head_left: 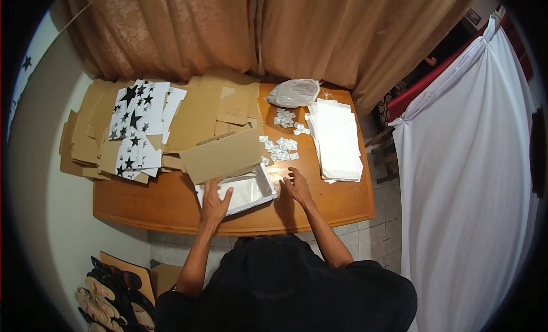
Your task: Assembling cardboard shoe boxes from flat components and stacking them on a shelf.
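An open white box point(255, 185), shallow and pale inside, lies at the table's front edge with its cardboard-brown lid flap point(222, 157) raised at the back. Over the box's left end is my left hand point(215, 203), its thumb spread away from the fingers; I cannot tell how firmly it touches the box. Just right of the box, my right hand point(299, 190) hovers with fingers apart and nothing in them. Beyond the box lie small whitish square sachets point(282, 150) in a loose pile.
Flat cardboard pieces point(194, 115) and star-printed sheets point(136, 118) cover the table's left side. White paper point(337, 141) is stacked at the right. A clear plastic bag point(294, 93) stands at the back near more sachets point(284, 118). Shoes point(100, 298) are at the lower left.
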Tool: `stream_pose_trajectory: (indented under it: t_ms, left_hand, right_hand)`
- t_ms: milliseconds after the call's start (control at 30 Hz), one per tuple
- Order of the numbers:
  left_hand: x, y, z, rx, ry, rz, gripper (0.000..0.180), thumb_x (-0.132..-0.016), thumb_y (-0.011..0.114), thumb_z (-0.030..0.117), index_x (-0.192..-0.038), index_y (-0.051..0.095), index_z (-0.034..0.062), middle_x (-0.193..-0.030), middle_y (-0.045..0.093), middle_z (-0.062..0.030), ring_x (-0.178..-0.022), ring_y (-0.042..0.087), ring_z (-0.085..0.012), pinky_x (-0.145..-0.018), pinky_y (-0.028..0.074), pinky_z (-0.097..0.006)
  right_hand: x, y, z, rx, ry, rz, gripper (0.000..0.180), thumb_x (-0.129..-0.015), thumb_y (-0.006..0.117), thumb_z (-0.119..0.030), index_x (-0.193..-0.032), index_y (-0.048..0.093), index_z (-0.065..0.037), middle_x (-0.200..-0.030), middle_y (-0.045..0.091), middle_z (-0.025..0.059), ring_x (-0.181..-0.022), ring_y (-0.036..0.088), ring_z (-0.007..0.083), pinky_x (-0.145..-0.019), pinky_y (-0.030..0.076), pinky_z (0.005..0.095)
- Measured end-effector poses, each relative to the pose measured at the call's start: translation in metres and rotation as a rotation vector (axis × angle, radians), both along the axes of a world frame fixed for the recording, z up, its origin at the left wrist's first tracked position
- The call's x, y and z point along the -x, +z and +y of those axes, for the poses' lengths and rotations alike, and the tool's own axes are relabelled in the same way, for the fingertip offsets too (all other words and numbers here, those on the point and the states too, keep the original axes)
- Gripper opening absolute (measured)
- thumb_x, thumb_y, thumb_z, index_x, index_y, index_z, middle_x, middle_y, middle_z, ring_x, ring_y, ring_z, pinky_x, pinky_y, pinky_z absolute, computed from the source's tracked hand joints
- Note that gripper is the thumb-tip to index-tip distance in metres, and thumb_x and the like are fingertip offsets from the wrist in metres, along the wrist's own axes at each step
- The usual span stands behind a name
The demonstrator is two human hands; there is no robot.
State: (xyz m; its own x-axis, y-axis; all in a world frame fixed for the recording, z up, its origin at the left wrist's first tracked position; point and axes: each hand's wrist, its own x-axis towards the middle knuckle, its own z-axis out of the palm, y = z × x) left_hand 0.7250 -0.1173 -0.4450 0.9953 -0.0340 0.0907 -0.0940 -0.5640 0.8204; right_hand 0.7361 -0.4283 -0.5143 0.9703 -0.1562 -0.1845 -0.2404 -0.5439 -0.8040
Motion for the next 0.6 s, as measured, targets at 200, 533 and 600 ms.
stream_pose_trajectory:
  t_ms: [200, 533, 600]
  left_hand:
    - [-0.041, -0.004, -0.093, 0.137, -0.202, 0.112, 0.042, -0.091, 0.072, 0.019, -0.125, 0.059, 0.0002, -0.117, 0.061, -0.0170, -0.096, 0.066, -0.0253, -0.074, 0.059, -0.035]
    - [-0.104, -0.066, -0.212, -0.021, -0.320, 0.236, 0.036, -0.090, 0.071, 0.024, -0.114, 0.064, -0.0018, -0.109, 0.066, -0.0211, -0.090, 0.068, -0.0321, -0.082, 0.055, -0.041]
    - [-0.114, -0.081, -0.234, -0.044, -0.302, 0.391, 0.032, -0.090, 0.069, 0.020, -0.112, 0.065, -0.0021, -0.110, 0.065, -0.0229, -0.097, 0.067, -0.0361, -0.088, 0.053, -0.043]
  right_hand:
    - [-0.011, 0.005, -0.052, 0.019, -0.005, 0.027, 0.050, -0.095, 0.065, -0.024, -0.135, 0.051, 0.002, -0.122, 0.064, 0.0280, -0.105, 0.067, 0.0388, -0.091, 0.054, 0.0444]
    - [-0.054, -0.029, -0.109, 0.032, 0.089, 0.037, 0.042, -0.093, 0.065, -0.020, -0.127, 0.057, 0.003, -0.116, 0.064, 0.0275, -0.107, 0.064, 0.0396, -0.093, 0.051, 0.0461]
    - [-0.066, -0.039, -0.116, 0.088, 0.146, 0.005, 0.040, -0.091, 0.067, -0.017, -0.125, 0.058, 0.002, -0.113, 0.064, 0.0269, -0.104, 0.064, 0.0400, -0.091, 0.051, 0.0457]
